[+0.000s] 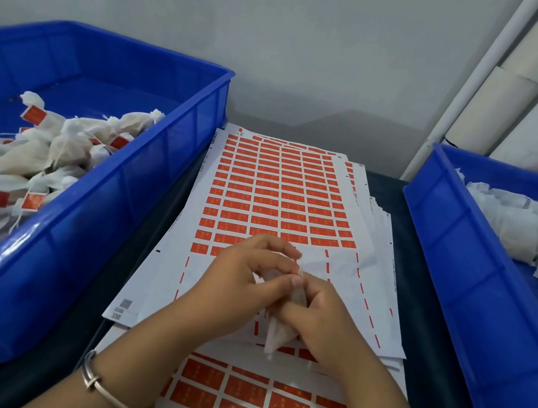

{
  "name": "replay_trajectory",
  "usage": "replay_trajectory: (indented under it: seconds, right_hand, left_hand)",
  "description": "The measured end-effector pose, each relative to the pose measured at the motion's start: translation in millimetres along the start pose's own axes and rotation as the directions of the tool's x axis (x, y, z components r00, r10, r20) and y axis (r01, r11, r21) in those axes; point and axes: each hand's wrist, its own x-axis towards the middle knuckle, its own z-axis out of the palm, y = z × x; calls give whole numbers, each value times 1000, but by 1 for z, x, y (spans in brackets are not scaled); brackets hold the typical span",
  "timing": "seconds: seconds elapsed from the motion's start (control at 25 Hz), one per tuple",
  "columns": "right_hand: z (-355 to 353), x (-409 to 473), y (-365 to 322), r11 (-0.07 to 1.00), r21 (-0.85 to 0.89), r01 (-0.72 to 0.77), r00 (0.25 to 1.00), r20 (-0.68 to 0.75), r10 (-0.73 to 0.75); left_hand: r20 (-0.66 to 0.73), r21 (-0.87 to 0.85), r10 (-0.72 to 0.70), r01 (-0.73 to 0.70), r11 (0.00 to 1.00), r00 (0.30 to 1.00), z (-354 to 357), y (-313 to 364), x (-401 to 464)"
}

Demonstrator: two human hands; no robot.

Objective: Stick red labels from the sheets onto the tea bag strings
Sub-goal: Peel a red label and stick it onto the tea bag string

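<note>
Two bare forearms reach in from the near edge, with no sleeves showing anywhere along them. Just behind the left hand (236, 282), a thin silver-coloured metal bangle (103, 391) circles the wrist; it is smooth and plain, with a small raised band or clasp on the outer side. The right hand (324, 318) carries no ring that shows, and its wrist is bare. Fingernails on both hands are short and unpainted.
</note>
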Motion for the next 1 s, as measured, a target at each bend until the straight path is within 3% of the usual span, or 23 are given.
replay_trajectory:
  seconds: [0.28,0.4,0.52,0.68,0.8,1.0]
  right_hand:
    - [3,2,9,997,-49,58,993,-98,-63]
    - [7,4,11,985,-157,68,964,-243,-106]
    - [11,6,14,959,-272,78,882,-430,-193]
    - [15,5,19,875,-467,127,800,-474,-368]
    - [16,6,22,834,-528,161,776,-454,-437]
    - [11,8,22,798,-593,107,813,-410,-413]
  left_hand:
    - [-27,-73,-129,126,989,991,2,0,1]
    - [-48,-63,-183,180,982,982,6,0,1]
    - [-96,-116,-281,270,956,955,9,-1,4]
    - [-38,-423,-520,458,782,853,11,-2,7]
    - [38,-565,-590,504,653,806,9,-1,8]
    - [111,-604,-614,544,583,782,7,-4,8]
